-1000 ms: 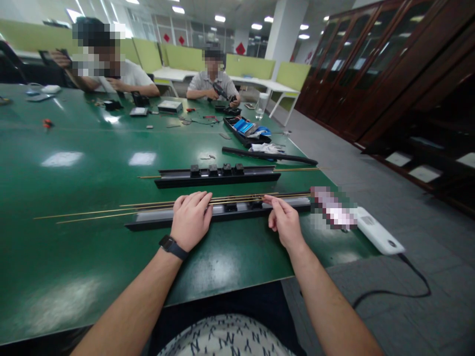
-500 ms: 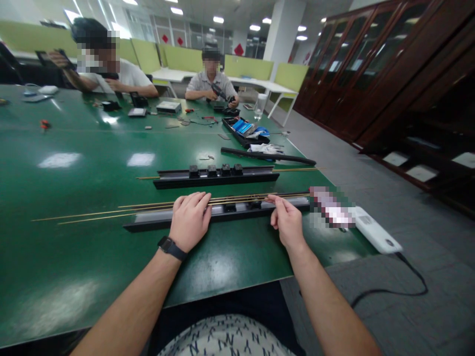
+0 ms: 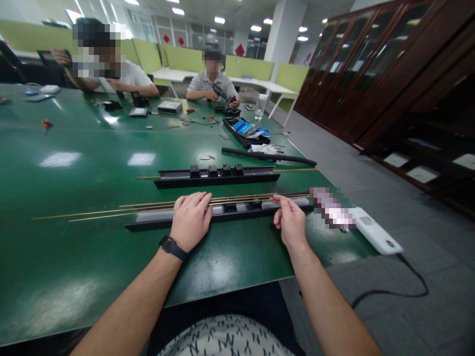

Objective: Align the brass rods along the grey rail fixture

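Note:
In front of me lies a long black channel (image 3: 148, 225) with a pale inner face and small black blocks (image 3: 255, 203) inside. Several thin brass rods (image 3: 96, 216) run lengthwise over it, their ends sticking out past its left end. My left hand (image 3: 191, 217), with a dark watch on the wrist, is wrapped over the channel and the rods; its fingertips are partly hidden. Near the channel's right part, my right hand (image 3: 291, 217) pinches a brass rod between thumb and forefinger, the other fingers curled.
Behind lies a second black channel (image 3: 218, 180) with black blocks and rods. Farther back are a black strip (image 3: 267, 155), a glove (image 3: 265, 149) and a tray (image 3: 245, 132). At right are a blurred phone (image 3: 332, 207) and a white corded device (image 3: 376, 230). Two people sit across the table.
My right hand has shifted slightly to the right. The lower rod's left end has slid right along with it. My left hand stays in place.

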`<state>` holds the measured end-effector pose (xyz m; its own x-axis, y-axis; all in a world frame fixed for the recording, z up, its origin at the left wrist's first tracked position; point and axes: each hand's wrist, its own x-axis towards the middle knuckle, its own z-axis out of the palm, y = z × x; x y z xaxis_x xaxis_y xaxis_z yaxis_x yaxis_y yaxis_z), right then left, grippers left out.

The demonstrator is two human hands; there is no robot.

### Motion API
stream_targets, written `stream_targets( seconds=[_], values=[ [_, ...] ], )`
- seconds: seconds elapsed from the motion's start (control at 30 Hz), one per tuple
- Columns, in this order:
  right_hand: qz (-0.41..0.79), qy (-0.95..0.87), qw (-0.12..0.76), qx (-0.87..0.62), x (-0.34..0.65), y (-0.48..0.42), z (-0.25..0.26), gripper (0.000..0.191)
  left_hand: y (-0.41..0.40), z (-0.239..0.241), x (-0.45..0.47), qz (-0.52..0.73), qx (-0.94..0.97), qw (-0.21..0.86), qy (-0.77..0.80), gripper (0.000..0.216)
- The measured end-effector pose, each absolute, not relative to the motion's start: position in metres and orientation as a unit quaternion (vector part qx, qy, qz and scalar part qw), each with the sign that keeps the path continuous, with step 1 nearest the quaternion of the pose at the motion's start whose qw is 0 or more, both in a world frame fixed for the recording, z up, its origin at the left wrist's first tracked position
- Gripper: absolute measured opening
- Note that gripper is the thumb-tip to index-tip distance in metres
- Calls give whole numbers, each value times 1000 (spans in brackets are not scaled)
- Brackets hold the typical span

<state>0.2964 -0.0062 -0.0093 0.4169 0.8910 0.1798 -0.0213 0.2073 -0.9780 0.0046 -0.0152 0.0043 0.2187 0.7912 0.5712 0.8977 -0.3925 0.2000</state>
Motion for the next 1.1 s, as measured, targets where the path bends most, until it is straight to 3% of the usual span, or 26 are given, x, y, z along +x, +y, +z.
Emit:
stream_targets(
  seconds=[0.9,1.1],
  values=[
    [401,-491,563,-530,293,-15,-9,54,-17,6,6,-305,-773,91,-549,33],
    [399,-488,575,-522,291,-15,-8,54,-16,6,6,-308,-773,80,-549,34]
  ],
)
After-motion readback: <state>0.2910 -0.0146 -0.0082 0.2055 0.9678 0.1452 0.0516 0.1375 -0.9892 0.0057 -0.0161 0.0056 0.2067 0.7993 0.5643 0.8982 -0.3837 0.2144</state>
